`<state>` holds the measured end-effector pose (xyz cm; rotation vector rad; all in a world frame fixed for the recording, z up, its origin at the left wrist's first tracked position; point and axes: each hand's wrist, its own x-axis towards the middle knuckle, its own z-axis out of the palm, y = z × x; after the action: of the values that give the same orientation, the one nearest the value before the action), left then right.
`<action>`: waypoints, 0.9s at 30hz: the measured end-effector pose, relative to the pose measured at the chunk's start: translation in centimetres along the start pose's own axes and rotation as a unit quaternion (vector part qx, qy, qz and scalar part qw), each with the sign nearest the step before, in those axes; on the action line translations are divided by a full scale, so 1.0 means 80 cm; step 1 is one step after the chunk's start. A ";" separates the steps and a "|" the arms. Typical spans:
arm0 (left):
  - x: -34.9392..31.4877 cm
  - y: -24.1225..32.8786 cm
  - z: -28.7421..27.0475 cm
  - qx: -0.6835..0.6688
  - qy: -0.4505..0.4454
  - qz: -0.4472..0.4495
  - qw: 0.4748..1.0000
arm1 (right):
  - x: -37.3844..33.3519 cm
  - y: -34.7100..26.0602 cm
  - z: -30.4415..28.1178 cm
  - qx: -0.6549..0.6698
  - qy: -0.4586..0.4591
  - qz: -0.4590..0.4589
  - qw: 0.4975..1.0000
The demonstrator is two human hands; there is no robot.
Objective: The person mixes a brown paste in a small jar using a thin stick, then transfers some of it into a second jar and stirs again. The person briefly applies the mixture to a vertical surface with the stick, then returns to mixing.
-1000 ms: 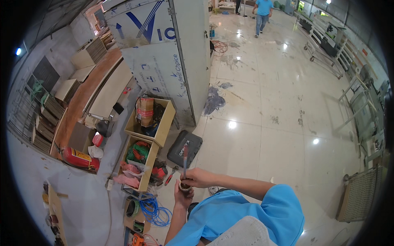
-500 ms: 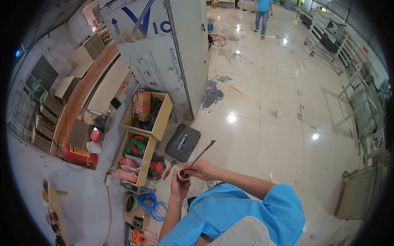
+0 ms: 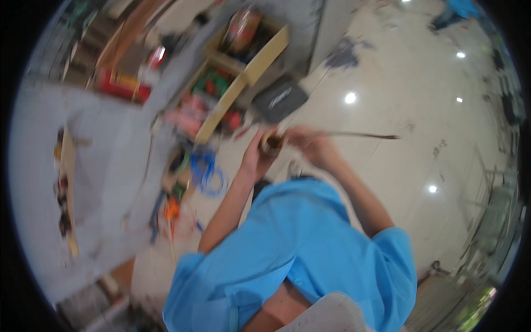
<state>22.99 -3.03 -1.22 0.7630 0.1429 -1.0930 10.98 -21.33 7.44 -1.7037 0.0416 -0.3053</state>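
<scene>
In front of my chest, my left hand [image 3: 254, 159] is wrapped round a small round jar [image 3: 271, 145] whose open mouth faces up and shows something brown inside. Just right of the jar, my right hand [image 3: 312, 145] grips a long thin stick [image 3: 362, 134] with a dark brown, slightly wider end. That end points to the right, away from the jar. Motion blur smears my right fingers, and the hand hides the stick's other end.
A black tool case [image 3: 280, 99] lies on the floor ahead. Left of it stand yellowish boxes [image 3: 224, 108] holding assorted items, and a coiled blue hose [image 3: 206, 172]. A red fire extinguisher [image 3: 123, 87] is farther left. Another person [image 3: 462, 10] shows at the upper right.
The view has swung, so my hands appear higher and farther right. The stick, earlier slanting up over the jar, now lies nearly level and points right, with my right hand beside the jar.
</scene>
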 end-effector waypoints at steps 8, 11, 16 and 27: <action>-0.033 0.019 0.049 -0.007 -0.022 0.054 0.998 | -0.012 -0.031 0.003 -0.047 0.003 -0.001 0.999; -0.045 0.024 0.047 -0.014 -0.018 0.046 0.999 | -0.006 -0.030 0.014 -0.087 0.028 -0.066 0.994; -0.051 0.019 0.032 -0.018 -0.012 0.060 0.998 | -0.016 -0.030 0.021 -0.105 -0.049 -0.105 0.988; -0.061 0.025 0.019 0.024 -0.014 0.067 0.997 | -0.024 -0.032 0.033 -0.145 -0.041 -0.126 0.980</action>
<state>21.91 0.13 3.13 0.7890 0.0396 -0.9816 9.35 -17.99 9.29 -2.0144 -0.2007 -0.4332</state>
